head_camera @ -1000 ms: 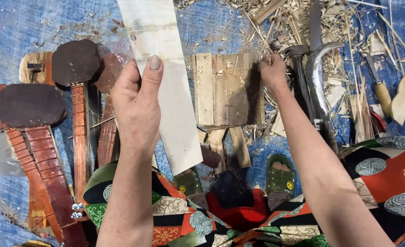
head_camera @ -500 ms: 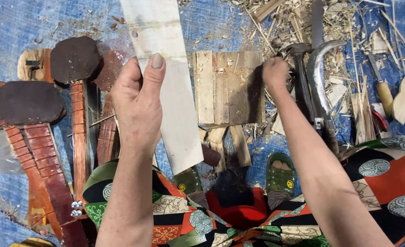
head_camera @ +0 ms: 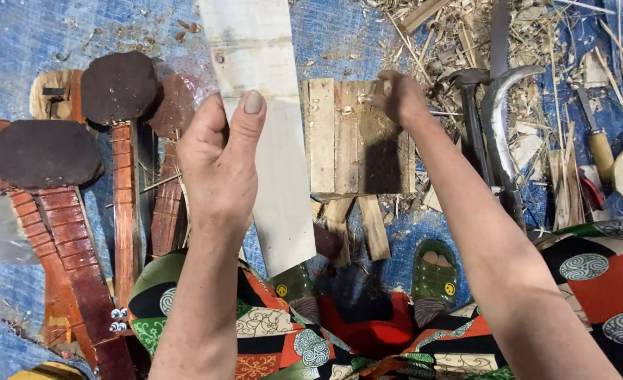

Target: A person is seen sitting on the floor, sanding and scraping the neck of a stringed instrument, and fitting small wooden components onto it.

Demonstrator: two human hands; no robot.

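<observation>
Above the lap, left hand (head_camera: pixel 220 165) fingers grasping pale plank (head_camera: pixel 269 141), right hand (head_camera: pixel 398 98) clenched on slatted wooden block (head_camera: pixel 347 141)

left hand (head_camera: pixel 220 165) gripping pale plank (head_camera: pixel 269 134), wood block (head_camera: pixel 354 137)

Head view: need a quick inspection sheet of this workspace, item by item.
Surface: blue tarp, dusty.
Job's things: pale plank in left hand; slatted wooden block under right hand.
Clutter: dark paddle-shaped carved pieces at left; hammer, curved blade, wood shavings at right.
Grippers: left hand grips plank; right hand's fingers curled, contents hidden.
Cables: nothing seen.
Surroundings: patterned cloth, green sandals.
</observation>
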